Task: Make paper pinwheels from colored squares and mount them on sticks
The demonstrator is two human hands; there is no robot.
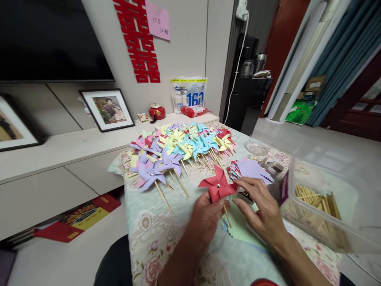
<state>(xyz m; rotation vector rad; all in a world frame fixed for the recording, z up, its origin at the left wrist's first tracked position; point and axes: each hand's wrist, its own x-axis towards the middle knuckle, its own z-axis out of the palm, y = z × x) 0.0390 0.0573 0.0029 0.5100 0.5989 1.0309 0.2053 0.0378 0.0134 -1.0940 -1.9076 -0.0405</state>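
Observation:
A red paper pinwheel (218,185) on a wooden stick is held upright in my left hand (206,219), over the floral tablecloth (154,242). My right hand (262,208) rests just right of the pinwheel with its fingertips touching the red paper's edge. A stack of cut coloured paper pieces (249,169), purple on top, lies right behind my right hand. Farther back, several finished pinwheels (178,149) in purple, yellow, blue, pink and red lie in a heap with their sticks pointing toward me.
A clear plastic box (324,206) with wooden sticks stands at the right. A small clear dish (257,149) sits behind the paper stack. A low white cabinet (59,159) with framed photos, a red pot (156,111) and a bag runs along the left.

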